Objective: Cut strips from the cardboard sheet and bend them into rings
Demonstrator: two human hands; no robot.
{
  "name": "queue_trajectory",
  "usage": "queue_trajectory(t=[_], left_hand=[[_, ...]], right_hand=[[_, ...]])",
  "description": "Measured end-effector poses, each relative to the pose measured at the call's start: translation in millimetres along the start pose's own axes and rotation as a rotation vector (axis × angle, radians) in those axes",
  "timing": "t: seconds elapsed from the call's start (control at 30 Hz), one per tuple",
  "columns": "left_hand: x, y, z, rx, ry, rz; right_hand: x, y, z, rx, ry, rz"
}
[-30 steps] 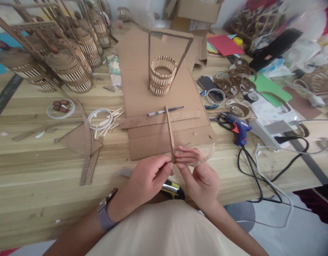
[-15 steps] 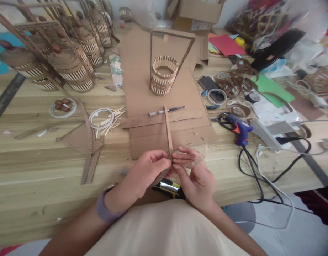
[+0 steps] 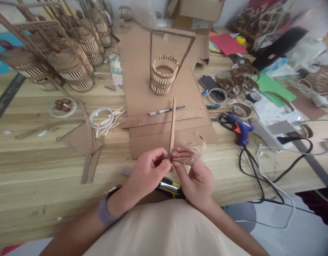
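A narrow cardboard strip (image 3: 173,122) stands out from between my hands, pointing away over the cardboard sheet. My left hand (image 3: 153,169) pinches its near end with thumb and forefinger. My right hand (image 3: 193,174) also has its thumb and fingers closed on that end, with a thin, wispy peeled paper layer (image 3: 198,151) trailing over the fingers. The exact spot where the fingertips meet is partly hidden. Beneath my hands, near my lap, lies a yellow and black utility knife (image 3: 170,186). Farther off, a small stick basket (image 3: 164,76) with a tall cardboard handle stands upright.
A flat cardboard sheet (image 3: 139,89) carries a pen (image 3: 164,111) and a wide cardboard strip (image 3: 129,122). To the right are a blue glue gun (image 3: 241,129) and cables. Several lidded baskets (image 3: 70,67) stand at left, near a white tape roll (image 3: 101,118) with loose sticks.
The cardboard strip's far end has swung right and now reaches farther away. My left hand's grip has shifted slightly; my right hand stays nearly in place.
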State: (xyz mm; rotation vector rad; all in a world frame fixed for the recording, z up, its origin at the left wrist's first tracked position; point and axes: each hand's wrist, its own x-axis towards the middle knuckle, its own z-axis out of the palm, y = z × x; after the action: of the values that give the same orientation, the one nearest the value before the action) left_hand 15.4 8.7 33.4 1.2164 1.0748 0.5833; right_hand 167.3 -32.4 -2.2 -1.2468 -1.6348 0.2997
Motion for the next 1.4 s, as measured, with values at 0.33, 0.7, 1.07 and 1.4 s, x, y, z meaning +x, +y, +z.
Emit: queue_trajectory(t=[0.33,0.7,1.07,1.4], left_hand=[[-3.7,1.6,-0.9,0.216,0.038,0.136],[-9.0,-1.4,0.5,0.411,0.052,0.242],[-6.9,-6.7,1.6,0.463,0.099,0.268],[-5.6,-2.8,0.2,0.281,0.003,0.237]], right_hand=[[0.6,-0.8,-1.9,-0.008,-0.013,0.017],[-0.5,1.1,-7.5,-0.262,0.015,-0.203],[3.2,-1.9,-3.9,-0.203,0.035,-0.176],[-0.5,3.2,-7.6,-0.226,0.012,-0.125]])
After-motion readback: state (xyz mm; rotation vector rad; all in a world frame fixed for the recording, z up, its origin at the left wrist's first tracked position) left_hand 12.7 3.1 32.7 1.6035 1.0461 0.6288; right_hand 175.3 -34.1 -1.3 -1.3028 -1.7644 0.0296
